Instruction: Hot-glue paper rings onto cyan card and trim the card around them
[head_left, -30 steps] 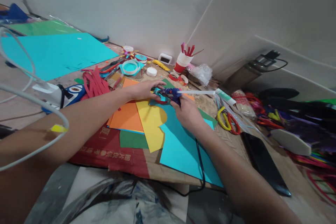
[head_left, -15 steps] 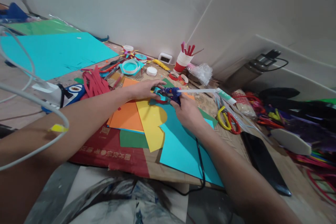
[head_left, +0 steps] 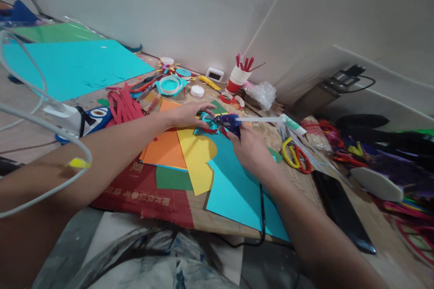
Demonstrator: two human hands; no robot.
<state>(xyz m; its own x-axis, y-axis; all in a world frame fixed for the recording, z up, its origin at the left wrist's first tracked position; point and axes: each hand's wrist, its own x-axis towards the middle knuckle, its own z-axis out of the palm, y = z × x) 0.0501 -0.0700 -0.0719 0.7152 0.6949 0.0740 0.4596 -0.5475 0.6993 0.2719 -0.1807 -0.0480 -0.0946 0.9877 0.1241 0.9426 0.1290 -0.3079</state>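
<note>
One blue hot glue gun (head_left: 232, 120) fills the right hand (head_left: 251, 145), which is wrapped round its handle, while the left hand (head_left: 186, 116) curves over a small cyan paper piece (head_left: 210, 123) just ahead of the nozzle. The hands are apart but near each other; the left thumb and fingers sit either side of the piece, and whether they pinch it I cannot tell.

Over the last second the gun has slid slightly to the right, away from the left hand, which has barely shifted. More of the piece now shows between the left fingertips and the nozzle, along with more of the red paper band (head_left: 209, 131) on its near side. My reading is that the nozzle has eased off the gluing spot while the left hand keeps the work steady; no glue can be made out, so whether a bead has been laid is unclear.

The white glue stick (head_left: 259, 119) still juts from the gun's back, and its black cord (head_left: 262, 212) trails across the large cyan sheet (head_left: 233, 189). The yellow sheet (head_left: 198, 158) with the scalloped edge and the orange sheets (head_left: 166, 151) lie undisturbed on the table.
</note>
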